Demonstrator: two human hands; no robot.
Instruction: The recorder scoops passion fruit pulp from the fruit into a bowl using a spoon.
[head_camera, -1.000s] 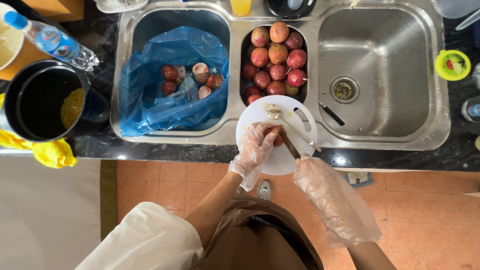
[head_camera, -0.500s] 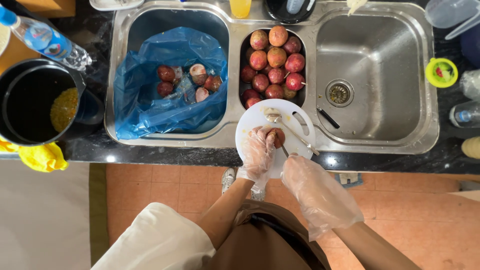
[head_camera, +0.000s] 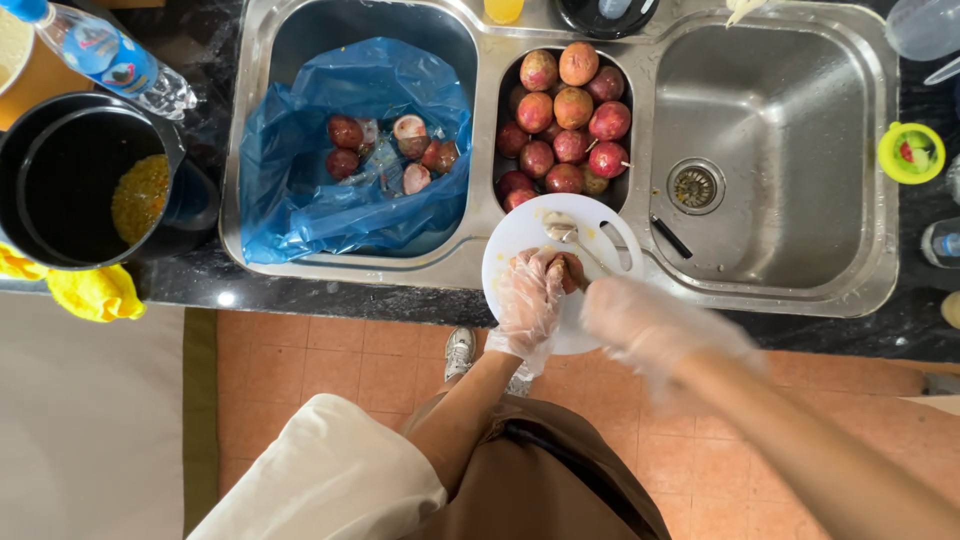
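Note:
My left hand (head_camera: 528, 295), in a clear plastic glove, holds a reddish passion fruit (head_camera: 570, 270) down on a round white cutting board (head_camera: 520, 235) at the sink's front edge. My right hand (head_camera: 650, 325), also gloved and blurred by motion, grips a knife whose blade meets the fruit. A metal spoon (head_camera: 565, 232) lies on the board beyond the fruit. Whole passion fruits (head_camera: 570, 120) fill the narrow middle basin just past the board.
The left basin holds a blue plastic bag (head_camera: 300, 190) with emptied fruit shells. The right steel basin (head_camera: 780, 150) holds a small dark utensil. A black pot (head_camera: 70, 180) with yellow pulp, a water bottle (head_camera: 110, 55) and a yellow cloth (head_camera: 90, 290) sit left.
The view has shifted right. My left hand has closed over the fruit on the board, and my right hand has moved in with the knife and is now blurred.

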